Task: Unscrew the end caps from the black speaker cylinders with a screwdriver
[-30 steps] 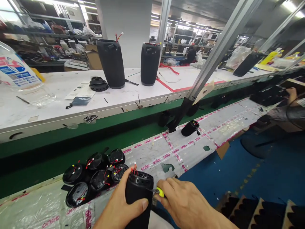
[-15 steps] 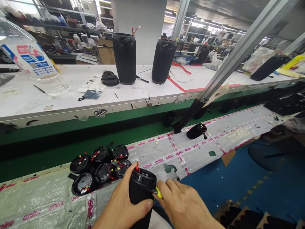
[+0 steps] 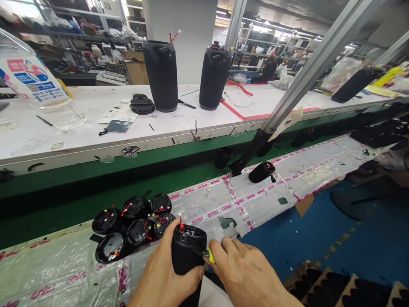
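My left hand is wrapped round a black cylindrical speaker body, its open end up and tilted slightly. From the rim rise a red wire and a small white connector. My right hand is closed on a yellow-handled cutter, mostly hidden by the fingers. Its greyish tip meets the speaker's side just below the rim. Left of my hands, several black speaker bodies with red wires stand close together on the plastic-covered lower bench.
On the white shelf stand two upright speakers, a black end cap, paper tags and a clear bottle. A slanting metal post crosses on the right. Another speaker lies on the lower bench.
The view has shifted slightly, so the shelf items appear a little further left. Both hands keep their holds; the cutter's tip has moved slightly lower along the speaker's side, near the rim.
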The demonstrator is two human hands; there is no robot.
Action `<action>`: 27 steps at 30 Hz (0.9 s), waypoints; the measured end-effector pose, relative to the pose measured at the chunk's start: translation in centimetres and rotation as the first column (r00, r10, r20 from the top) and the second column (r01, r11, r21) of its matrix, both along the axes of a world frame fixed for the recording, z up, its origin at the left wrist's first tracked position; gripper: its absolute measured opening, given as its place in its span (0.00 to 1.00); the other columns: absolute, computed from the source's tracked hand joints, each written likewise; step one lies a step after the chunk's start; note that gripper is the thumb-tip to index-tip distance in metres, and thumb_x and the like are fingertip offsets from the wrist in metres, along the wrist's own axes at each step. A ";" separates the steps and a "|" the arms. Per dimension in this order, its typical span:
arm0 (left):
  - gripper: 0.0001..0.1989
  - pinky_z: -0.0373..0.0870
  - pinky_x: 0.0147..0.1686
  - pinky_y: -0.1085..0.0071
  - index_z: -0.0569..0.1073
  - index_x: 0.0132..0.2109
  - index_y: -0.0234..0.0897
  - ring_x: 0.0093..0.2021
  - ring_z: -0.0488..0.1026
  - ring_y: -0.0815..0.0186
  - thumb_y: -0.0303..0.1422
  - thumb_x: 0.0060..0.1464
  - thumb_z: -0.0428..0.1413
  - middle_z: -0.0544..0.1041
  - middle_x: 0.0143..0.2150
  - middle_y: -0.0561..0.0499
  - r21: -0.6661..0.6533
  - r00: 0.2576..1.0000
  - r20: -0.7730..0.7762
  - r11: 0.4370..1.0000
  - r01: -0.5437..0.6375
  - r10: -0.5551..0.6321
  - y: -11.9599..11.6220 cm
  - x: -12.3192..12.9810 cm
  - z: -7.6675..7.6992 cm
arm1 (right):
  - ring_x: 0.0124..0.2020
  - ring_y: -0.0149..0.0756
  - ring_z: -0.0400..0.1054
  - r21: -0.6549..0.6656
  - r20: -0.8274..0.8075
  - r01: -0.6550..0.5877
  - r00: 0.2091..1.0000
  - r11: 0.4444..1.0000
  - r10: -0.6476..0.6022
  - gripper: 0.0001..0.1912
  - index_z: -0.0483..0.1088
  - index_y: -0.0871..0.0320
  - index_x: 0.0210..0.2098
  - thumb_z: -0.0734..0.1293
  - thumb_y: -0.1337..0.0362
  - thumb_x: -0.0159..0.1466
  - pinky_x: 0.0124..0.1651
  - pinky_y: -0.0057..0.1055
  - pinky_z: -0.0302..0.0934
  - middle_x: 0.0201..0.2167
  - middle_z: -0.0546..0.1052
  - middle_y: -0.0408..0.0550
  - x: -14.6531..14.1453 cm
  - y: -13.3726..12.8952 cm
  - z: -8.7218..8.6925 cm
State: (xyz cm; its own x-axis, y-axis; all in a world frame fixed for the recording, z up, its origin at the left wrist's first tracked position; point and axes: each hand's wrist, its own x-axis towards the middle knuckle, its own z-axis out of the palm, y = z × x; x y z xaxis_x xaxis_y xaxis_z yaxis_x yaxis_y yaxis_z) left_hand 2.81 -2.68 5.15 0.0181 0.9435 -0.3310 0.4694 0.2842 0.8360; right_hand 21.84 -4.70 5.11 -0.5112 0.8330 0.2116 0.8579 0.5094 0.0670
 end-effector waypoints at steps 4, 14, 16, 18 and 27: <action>0.44 0.64 0.62 0.43 0.61 0.68 0.35 0.58 0.75 0.41 0.34 0.42 0.59 0.79 0.57 0.38 0.017 1.000 -0.019 1.000 0.005 -0.004 0.0 -0.1 -0.1 | 0.22 0.40 0.68 0.011 0.041 0.005 0.999 1.000 -0.005 0.21 0.59 0.53 0.41 0.71 0.70 0.52 0.23 0.36 0.52 0.26 0.71 0.42 -0.3 -0.2 0.2; 0.43 0.55 0.68 0.43 0.61 0.68 0.36 0.66 0.68 0.41 0.36 0.44 0.61 0.74 0.64 0.38 -0.029 0.998 0.066 1.000 0.010 -0.008 0.2 -0.6 0.1 | 0.21 0.39 0.69 0.056 0.039 0.046 0.998 0.997 -0.048 0.23 0.62 0.56 0.43 0.71 0.69 0.49 0.23 0.35 0.54 0.25 0.72 0.43 -0.8 -0.2 0.7; 0.43 0.55 0.68 0.44 0.61 0.68 0.37 0.66 0.68 0.41 0.35 0.43 0.61 0.75 0.64 0.39 -0.025 0.997 0.074 1.000 0.008 -0.006 0.1 -0.6 0.2 | 0.21 0.40 0.69 0.055 0.045 0.036 0.998 0.998 -0.039 0.23 0.62 0.55 0.42 0.71 0.69 0.48 0.23 0.35 0.54 0.25 0.72 0.43 -0.7 -0.2 0.9; 0.43 0.56 0.68 0.45 0.62 0.68 0.39 0.66 0.68 0.41 0.35 0.43 0.62 0.76 0.63 0.40 -0.022 0.997 0.080 1.000 0.004 -0.003 0.1 -0.6 0.4 | 0.21 0.40 0.68 0.061 0.050 0.030 0.998 0.998 -0.033 0.23 0.62 0.55 0.42 0.71 0.69 0.48 0.23 0.36 0.54 0.25 0.72 0.43 -0.6 -0.4 1.0; 0.45 0.65 0.61 0.45 0.61 0.68 0.37 0.60 0.74 0.40 0.33 0.41 0.61 0.77 0.60 0.38 0.035 0.996 -0.075 0.998 0.048 -0.045 0.0 -0.2 -0.1 | 0.21 0.39 0.67 -0.106 0.117 -0.011 0.993 0.994 0.023 0.19 0.60 0.53 0.40 0.72 0.69 0.55 0.22 0.37 0.46 0.25 0.72 0.42 -0.4 -0.2 0.4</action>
